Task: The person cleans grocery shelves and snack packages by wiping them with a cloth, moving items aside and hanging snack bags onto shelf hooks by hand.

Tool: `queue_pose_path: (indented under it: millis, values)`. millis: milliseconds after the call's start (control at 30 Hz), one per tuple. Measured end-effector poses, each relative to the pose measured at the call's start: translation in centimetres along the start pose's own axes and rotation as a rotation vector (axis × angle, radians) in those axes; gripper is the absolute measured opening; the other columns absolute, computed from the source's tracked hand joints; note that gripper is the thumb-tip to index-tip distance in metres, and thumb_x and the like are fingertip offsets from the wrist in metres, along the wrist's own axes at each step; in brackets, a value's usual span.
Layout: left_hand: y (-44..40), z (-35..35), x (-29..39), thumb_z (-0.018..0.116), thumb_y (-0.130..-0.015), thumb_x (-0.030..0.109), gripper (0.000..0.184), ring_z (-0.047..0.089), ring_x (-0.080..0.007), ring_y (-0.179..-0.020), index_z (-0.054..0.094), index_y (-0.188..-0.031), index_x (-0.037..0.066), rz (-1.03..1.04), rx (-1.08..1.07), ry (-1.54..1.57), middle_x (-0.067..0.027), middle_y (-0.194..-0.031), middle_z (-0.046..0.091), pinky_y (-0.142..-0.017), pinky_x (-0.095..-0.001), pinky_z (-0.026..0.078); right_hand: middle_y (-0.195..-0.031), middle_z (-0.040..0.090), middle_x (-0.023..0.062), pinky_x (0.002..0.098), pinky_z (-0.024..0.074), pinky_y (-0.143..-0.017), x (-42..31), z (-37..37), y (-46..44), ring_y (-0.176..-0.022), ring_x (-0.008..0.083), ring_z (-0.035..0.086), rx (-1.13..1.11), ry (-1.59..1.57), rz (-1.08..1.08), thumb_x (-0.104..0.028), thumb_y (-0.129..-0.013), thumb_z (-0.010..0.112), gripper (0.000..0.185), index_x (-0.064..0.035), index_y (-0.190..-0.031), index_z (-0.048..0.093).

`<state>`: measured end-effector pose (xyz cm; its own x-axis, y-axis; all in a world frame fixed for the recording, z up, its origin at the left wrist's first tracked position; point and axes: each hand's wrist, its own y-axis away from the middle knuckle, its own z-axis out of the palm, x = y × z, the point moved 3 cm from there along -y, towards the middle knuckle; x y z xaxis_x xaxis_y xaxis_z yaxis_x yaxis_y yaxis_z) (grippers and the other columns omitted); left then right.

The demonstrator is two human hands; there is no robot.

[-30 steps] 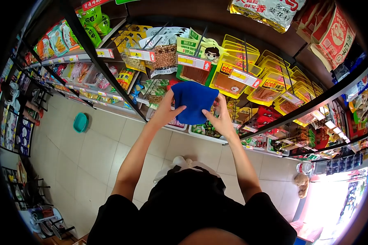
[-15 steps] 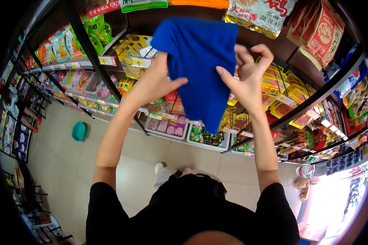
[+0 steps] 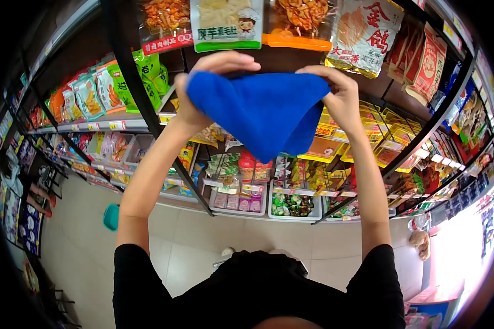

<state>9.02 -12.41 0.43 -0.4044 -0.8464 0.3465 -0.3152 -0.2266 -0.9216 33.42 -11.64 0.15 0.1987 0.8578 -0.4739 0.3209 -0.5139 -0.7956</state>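
A blue cloth (image 3: 258,109) is spread between my two hands, in front of the shelves. Its lower part hangs in a loose point and its right side folds over. My left hand (image 3: 189,112) holds the cloth's left end. Its fingers reach along behind the top edge, and the cloth hides its thumb. At the upper right corner, my right hand (image 3: 343,101) pinches the fabric between thumb and bent fingers.
Hanging snack packets (image 3: 228,27) line the top of the rack, close beyond my hands. Black uprights (image 3: 134,82) divide the shelves. Below are yellow bins (image 3: 387,137) and white trays of small packs (image 3: 295,205). A teal basin (image 3: 111,217) stands on the tiled floor.
The cloth has gone from hanging lengthwise to stretched sideways. My right hand, apart-fingered before, now grips its right corner. My left fingers now show above the top edge. The view has tilted up the shelves.
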Motion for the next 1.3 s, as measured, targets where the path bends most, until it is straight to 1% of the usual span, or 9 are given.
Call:
queue_pose_path:
  millis: [67, 133, 233, 400, 567, 933, 1033, 1133, 1300]
  values:
    - [0.1, -2.0, 2.3, 0.064, -0.086, 0.015, 0.025, 0.063, -0.0334, -0.105, 0.062, -0.103, -0.003, 0.196, -0.287, -0.276, -0.0175, -0.118, 0.063, -0.088, -0.0440, 0.053, -0.102, 0.069, 0.0072, 0.0262, 0.0508, -0.084, -1.4, 1.6, -1.8, -0.095, 0.0131, 0.064, 0.004, -0.059, 0.070, 0.001, -0.088, 0.059, 0.018, 0.0034, -0.105, 0.067]
    - [0.4, -2.4, 3.5, 0.064, -0.081, 0.010, 0.013, 0.063, -0.0367, -0.104, 0.059, -0.089, 0.001, 0.916, -0.477, -0.638, -0.0175, -0.119, 0.062, -0.086, -0.0453, 0.054, -0.102, 0.070, 0.0074, 0.0264, 0.0509, -0.085, -2.1, 2.9, -2.9, -0.095, 0.0133, 0.064, 0.005, -0.044, 0.068, 0.000, -0.088, 0.060, 0.018, 0.0033, -0.104, 0.068]
    - [1.8, -4.8, 3.6, 0.070, -0.077, 0.007, 0.025, 0.061, -0.0382, -0.106, 0.052, -0.093, 0.004, 0.687, -0.393, -0.571, -0.0205, -0.118, 0.062, -0.089, -0.0439, 0.052, -0.103, 0.070, 0.0082, 0.0263, 0.0512, -0.085, -3.2, 4.7, -4.3, -0.095, 0.0134, 0.064, -0.035, 0.032, -0.008, 0.001, -0.088, 0.060, 0.019, 0.0030, -0.104, 0.069]
    - [5.1, -5.7, 0.0, 0.080, -0.076, 0.016, 0.080, 0.061, -0.0248, -0.108, 0.030, -0.139, 0.010, -0.591, -0.002, 0.067, -0.0175, -0.121, 0.060, -0.096, -0.0365, 0.047, -0.103, 0.070, 0.0082, 0.0267, 0.0518, -0.083, -5.0, 7.6, -5.1, -0.095, 0.0137, 0.065, 0.004, 0.063, -0.006, 0.003, -0.086, 0.060, 0.020, 0.0032, -0.105, 0.068]
    - [5.0, -9.3, -1.2, 0.059, -0.092, 0.004, 0.019, 0.063, -0.0094, -0.091, 0.066, -0.109, -0.002, -0.554, 0.064, 0.002, -0.0057, -0.101, 0.069, -0.081, -0.0244, 0.051, -0.101, 0.071, 0.0099, 0.0268, 0.0523, -0.080, -5.4, 7.2, -5.2, -0.093, 0.0153, 0.067, -0.067, 0.349, -0.053, 0.006, -0.078, 0.063, 0.025, 0.0012, -0.102, 0.067]
    - [5.5, -12.5, -2.6, 0.050, -0.101, 0.020, 0.027, 0.061, -0.0051, -0.085, 0.062, -0.115, -0.001, -0.643, -0.031, 0.057, -0.0009, -0.098, 0.066, -0.075, -0.0232, 0.051, -0.094, 0.068, 0.0046, 0.0281, 0.0508, -0.074, -4.5, 10.4, -2.4, -0.082, 0.0130, 0.063, -0.065, 0.365, 0.011, -0.007, -0.084, 0.066, 0.026, -0.0028, -0.110, 0.066]
    - [5.5, -11.4, -2.6, 0.049, -0.102, 0.023, 0.030, 0.058, -0.0047, -0.087, 0.060, -0.116, -0.001, -0.595, -0.050, -0.051, -0.0005, -0.099, 0.065, -0.078, -0.0229, 0.049, -0.095, 0.065, -0.0001, 0.0259, 0.0484, -0.076, 1.6, 10.3, 1.3, -0.083, 0.0109, 0.060, -0.147, -0.274, 0.718, -0.041, -0.096, 0.052, 0.042, -0.0039, -0.111, 0.064]
    - [6.7, -10.8, -3.3, 0.041, -0.104, 0.034, 0.044, 0.056, -0.0088, -0.089, 0.058, -0.110, -0.006, -0.636, -0.123, -0.249, -0.0038, -0.098, 0.066, -0.084, -0.0267, 0.046, -0.101, 0.063, -0.0010, 0.0249, 0.0467, -0.079, 2.7, 11.5, 5.3, -0.089, 0.0081, 0.056, 0.317, -0.610, 0.984, -0.038, -0.097, 0.052, 0.041, -0.0036, -0.117, 0.060]
    - [11.0, -7.7, -5.5, 0.035, -0.104, 0.039, 0.051, 0.056, -0.0157, -0.104, 0.060, -0.116, -0.004, -1.040, -0.034, 0.059, -0.0112, -0.111, 0.064, -0.092, -0.0302, 0.044, -0.107, 0.062, 0.0018, 0.0251, 0.0460, -0.083, 2.6, 11.7, 8.5, -0.095, 0.0095, 0.055, 0.151, -0.608, 1.035, -0.032, -0.097, 0.051, 0.040, -0.0034, -0.123, 0.057]
